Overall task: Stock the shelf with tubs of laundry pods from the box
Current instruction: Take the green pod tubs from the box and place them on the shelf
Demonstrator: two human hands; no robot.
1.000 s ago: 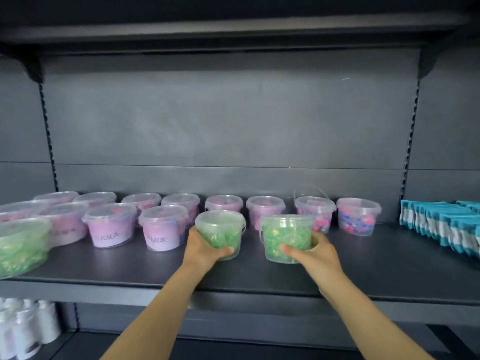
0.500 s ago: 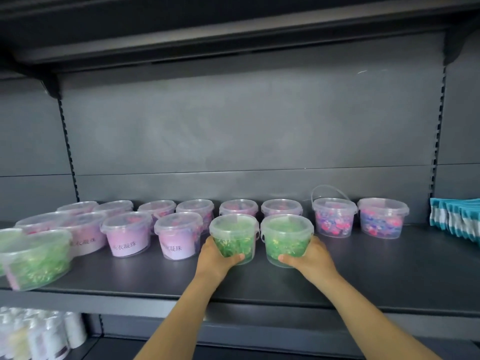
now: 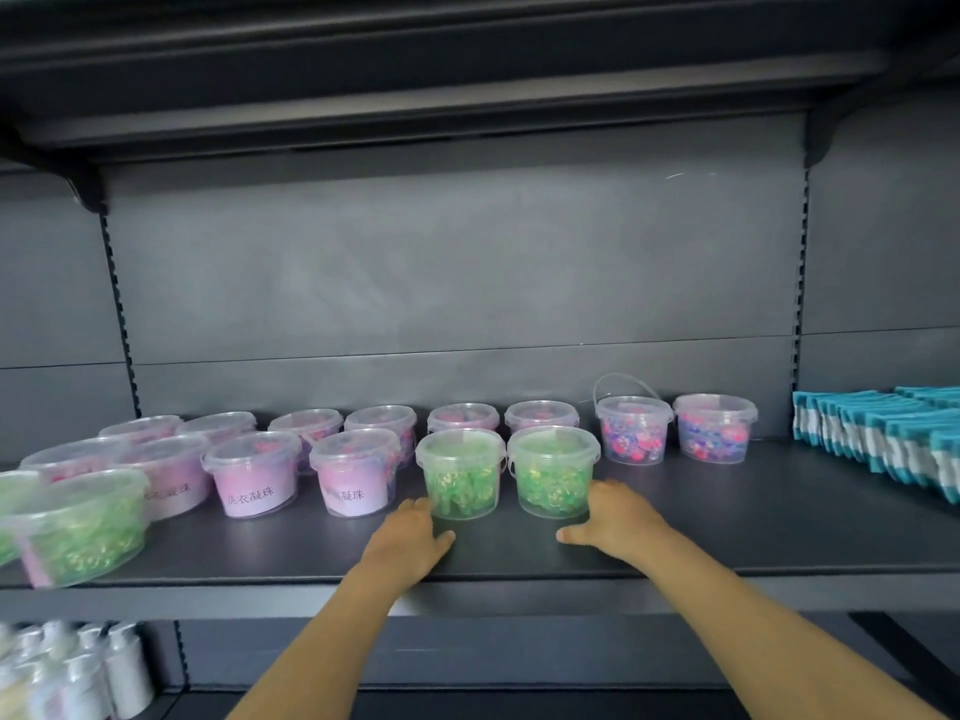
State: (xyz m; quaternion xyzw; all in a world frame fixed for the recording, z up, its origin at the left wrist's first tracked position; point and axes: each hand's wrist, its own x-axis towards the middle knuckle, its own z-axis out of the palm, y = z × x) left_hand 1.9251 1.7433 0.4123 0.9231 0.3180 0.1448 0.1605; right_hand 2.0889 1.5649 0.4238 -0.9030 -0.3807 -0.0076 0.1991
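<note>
On the shelf (image 3: 753, 522), at centre frame, the left green tub (image 3: 460, 478) and the right green tub (image 3: 553, 472) stand upright side by side, just in front of the back row of pink tubs (image 3: 463, 418). The left hand (image 3: 415, 535) and right hand (image 3: 615, 517) lie open and apart on the shelf. Each has loose fingers at its tub's base and neither grips anything. The box is out of view. A finger snagging a base on withdrawal could drag that tub toward the front edge, or knock it into the labelled pink tub (image 3: 353, 472) beside it.
</note>
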